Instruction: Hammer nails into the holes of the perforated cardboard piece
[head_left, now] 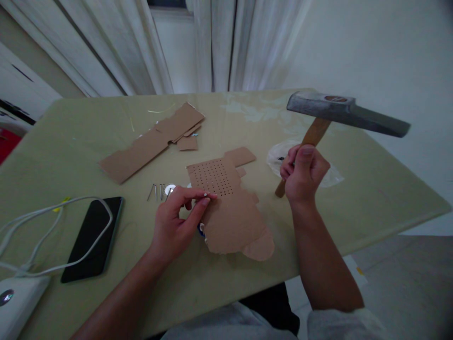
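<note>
My right hand (305, 172) is wrapped round the wooden handle of a hammer (320, 106), its metal head raised above the table. With thumb and forefinger, my left hand (179, 219) pinches a nail (205, 194), of which mainly the small head shows. That pinch is at the left edge of a flat piece of cardboard (233, 217), just below rows of small punched holes. Several loose nails (155, 191) lie on the table left of the cardboard, by a white round piece (170, 189) partly behind my left hand.
Folded cardboard strips (152, 146) lie farther back on the table (240, 113). At left are a black phone (94, 236), a looped white cable (76, 262) and a white box-like device (23, 302). A clear plastic bag (334, 178) lies behind my right hand. Curtains hang beyond the table.
</note>
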`<state>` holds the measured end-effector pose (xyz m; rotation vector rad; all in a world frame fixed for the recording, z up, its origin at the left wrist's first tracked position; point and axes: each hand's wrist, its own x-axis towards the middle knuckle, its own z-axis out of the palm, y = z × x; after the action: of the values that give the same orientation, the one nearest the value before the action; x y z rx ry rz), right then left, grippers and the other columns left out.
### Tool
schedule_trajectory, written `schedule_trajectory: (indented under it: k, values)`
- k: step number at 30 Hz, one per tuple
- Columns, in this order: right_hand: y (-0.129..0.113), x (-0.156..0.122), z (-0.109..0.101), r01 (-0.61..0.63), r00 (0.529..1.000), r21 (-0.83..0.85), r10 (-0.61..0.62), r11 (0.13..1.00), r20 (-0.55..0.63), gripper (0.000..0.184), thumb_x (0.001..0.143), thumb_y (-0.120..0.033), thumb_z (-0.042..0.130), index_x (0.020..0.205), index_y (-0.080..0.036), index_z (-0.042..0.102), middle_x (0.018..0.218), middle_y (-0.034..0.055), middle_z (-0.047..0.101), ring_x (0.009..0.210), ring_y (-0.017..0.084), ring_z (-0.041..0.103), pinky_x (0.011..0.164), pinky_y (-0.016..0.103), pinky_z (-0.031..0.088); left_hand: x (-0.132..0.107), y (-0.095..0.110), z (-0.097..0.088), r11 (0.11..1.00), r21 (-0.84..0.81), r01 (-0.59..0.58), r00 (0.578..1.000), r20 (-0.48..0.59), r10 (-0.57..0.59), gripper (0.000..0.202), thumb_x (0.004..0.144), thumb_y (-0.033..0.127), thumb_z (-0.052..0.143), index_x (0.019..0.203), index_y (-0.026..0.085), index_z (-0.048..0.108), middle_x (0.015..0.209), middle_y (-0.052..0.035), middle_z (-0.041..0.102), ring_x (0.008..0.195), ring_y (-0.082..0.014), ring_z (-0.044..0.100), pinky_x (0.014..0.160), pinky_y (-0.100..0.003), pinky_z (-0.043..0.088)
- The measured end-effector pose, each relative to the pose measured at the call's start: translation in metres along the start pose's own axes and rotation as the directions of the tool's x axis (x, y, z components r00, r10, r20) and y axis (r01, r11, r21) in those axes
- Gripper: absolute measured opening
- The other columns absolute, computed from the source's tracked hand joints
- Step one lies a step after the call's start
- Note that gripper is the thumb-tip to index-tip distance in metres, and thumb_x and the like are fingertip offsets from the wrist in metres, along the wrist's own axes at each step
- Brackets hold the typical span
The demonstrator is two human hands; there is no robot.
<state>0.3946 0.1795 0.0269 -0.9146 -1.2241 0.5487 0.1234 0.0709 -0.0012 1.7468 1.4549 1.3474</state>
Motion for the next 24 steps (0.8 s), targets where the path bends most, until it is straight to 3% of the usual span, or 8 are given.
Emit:
schedule_trajectory:
  k: [24]
  values:
    - [-0.0011,0.0008,-0.0002,-0.025,1.000,-0.039,0.025,0.999,-0.002,0.061,0.099,-0.078,0.065,0.070,-0.026,0.049,0.054,-0.0097,0.033,0.040,0.008,0.030,0.037,0.024,0.025,0.0027,0.0051,-0.0016,1.000,-0.016,0.007,1.000,-0.002,-0.007,0.008,0.104,0.030,0.075,0.109,0.027,0.080,0.102,-0.0020,0.085,0.071,-0.0155,0.062,0.069,-0.032,0.053]
